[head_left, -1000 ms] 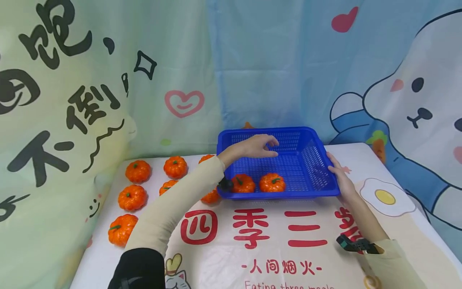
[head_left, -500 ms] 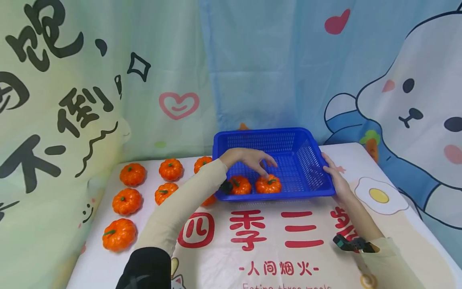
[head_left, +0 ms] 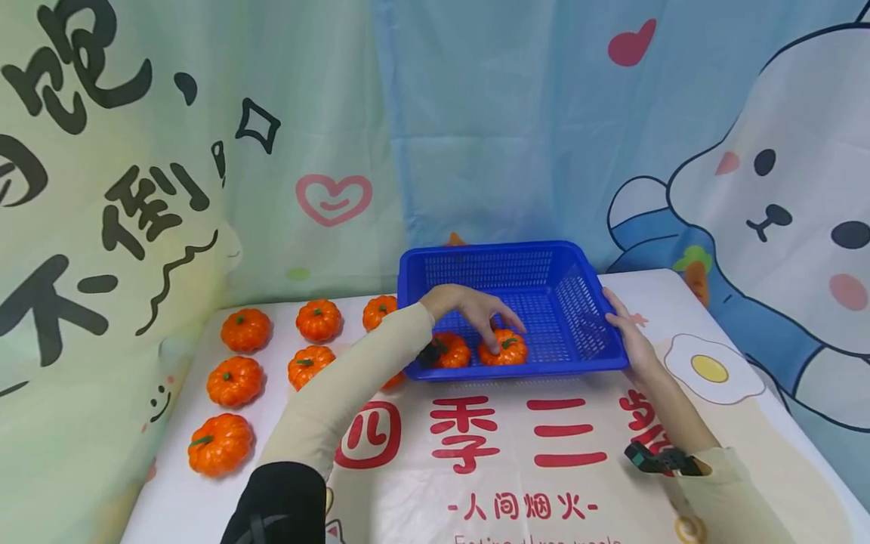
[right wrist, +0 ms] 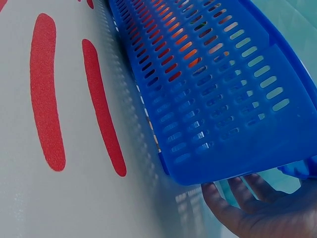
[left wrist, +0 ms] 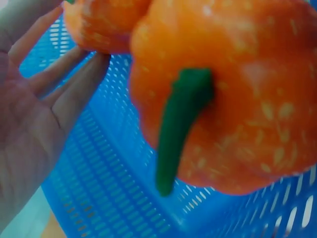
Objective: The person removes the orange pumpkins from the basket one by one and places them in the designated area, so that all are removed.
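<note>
A blue plastic basket (head_left: 564, 369) with slotted walls stands on the table, two orange toy pumpkins in its near left part. My left hand (head_left: 476, 308) reaches down into it and grips the right-hand pumpkin (head_left: 511, 349), thumb on one side and fingers on the other. Beside it, partly behind the wrist, sits the other pumpkin (head_left: 451, 352). That nearer pumpkin (left wrist: 237, 99) with its green stem fills much of the left wrist view. My right hand (head_left: 635, 340) holds the basket at its right end; in the right wrist view its fingertips (right wrist: 213, 193) touch the edge.
Left of the basket, several more pumpkins stand in rows on the table, among them a front one (head_left: 220, 444) and a back one (head_left: 319, 320). My left sleeve (head_left: 353, 385) covers part of them. A printed curtain (head_left: 476, 136) hangs behind the table.
My left hand has come down from above the basket's middle onto the right-hand pumpkin, and its fingers have closed around it. The right hand has stayed at the basket's end. The head view has shifted slightly.
</note>
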Demonstrator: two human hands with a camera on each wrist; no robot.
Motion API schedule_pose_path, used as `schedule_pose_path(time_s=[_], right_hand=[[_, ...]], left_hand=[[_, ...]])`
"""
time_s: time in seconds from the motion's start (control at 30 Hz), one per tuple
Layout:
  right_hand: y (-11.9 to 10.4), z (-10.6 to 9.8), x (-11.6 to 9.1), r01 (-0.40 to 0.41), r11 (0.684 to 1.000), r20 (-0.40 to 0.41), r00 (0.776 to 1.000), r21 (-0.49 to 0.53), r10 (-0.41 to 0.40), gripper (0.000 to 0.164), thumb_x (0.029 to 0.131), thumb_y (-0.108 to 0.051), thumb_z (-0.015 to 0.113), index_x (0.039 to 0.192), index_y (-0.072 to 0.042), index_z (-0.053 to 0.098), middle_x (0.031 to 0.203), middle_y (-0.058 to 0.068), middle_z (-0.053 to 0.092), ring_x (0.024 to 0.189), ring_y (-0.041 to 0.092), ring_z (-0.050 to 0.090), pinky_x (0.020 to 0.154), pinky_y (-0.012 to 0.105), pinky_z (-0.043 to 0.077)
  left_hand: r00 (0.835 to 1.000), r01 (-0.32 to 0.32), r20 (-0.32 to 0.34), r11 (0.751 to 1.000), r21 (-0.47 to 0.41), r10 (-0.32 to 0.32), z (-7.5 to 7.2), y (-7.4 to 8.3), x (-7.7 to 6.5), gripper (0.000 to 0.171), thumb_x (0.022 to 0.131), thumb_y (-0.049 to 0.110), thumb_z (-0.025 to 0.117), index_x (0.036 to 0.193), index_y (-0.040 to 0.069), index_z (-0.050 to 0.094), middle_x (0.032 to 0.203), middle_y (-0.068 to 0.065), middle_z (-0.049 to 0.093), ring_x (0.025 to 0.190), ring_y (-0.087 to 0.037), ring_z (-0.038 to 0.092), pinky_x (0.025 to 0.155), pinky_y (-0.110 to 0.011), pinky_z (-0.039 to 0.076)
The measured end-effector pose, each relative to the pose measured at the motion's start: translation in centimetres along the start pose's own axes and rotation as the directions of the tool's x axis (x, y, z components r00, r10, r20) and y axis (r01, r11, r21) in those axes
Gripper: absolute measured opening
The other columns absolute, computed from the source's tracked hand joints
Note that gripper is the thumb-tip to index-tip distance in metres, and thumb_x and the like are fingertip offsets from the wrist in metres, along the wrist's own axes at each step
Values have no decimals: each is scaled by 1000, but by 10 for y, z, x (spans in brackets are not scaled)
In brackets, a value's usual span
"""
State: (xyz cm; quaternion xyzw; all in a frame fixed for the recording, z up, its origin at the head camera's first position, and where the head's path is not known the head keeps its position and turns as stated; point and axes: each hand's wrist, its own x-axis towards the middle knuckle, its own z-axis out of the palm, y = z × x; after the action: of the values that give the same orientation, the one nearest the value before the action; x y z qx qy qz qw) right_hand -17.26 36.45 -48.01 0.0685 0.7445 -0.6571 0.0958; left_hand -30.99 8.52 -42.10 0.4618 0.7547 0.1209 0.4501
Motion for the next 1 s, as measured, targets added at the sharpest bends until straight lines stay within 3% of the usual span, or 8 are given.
schedule_pose_path(time_s=[0.2, 0.4, 0.83, 1.0], right_hand=[[0, -1, 0, 3, 1000, 4, 1000, 4, -3, 54, 103, -48, 22, 149, -52, -5, 164, 7, -13, 148, 48, 2, 112, 72, 16], [2, -1, 0, 0, 1000, -4, 1000, -4, 0, 54, 102, -50, 23, 149, -52, -5, 164, 5, -13, 148, 48, 2, 112, 71, 16], [1, -1, 0, 16, 1000, -13, 1000, -24, -16, 55, 102, -51, 25, 149, -53, -3, 165, 4, -14, 148, 48, 0, 111, 73, 15], [2, -1, 1, 12, 1000, -13, 1000, -14, -12, 56, 102, -50, 24, 150, -50, -5, 164, 5, -14, 148, 49, 0, 111, 73, 15]], left_hand=[[996, 81, 33, 996, 24, -82, 3, 1, 3, 75, 85, 31, 73, 150, 31, 35, 152, -3, 37, 140, -21, 36, 117, -41, 34], [993, 98, 63, 995, 18, -99, 3, 2, 4, 79, 84, 28, 74, 151, 32, 33, 152, -2, 36, 140, -20, 34, 118, -41, 32], [995, 94, 31, 994, 55, -96, 5, -2, 6, 78, 84, 31, 75, 150, 34, 33, 155, -3, 33, 142, -23, 31, 118, -44, 31], [999, 51, -22, 996, 76, -49, 1, -3, 2, 77, 84, 31, 74, 150, 33, 35, 150, -2, 38, 136, -21, 38, 113, -38, 39]])
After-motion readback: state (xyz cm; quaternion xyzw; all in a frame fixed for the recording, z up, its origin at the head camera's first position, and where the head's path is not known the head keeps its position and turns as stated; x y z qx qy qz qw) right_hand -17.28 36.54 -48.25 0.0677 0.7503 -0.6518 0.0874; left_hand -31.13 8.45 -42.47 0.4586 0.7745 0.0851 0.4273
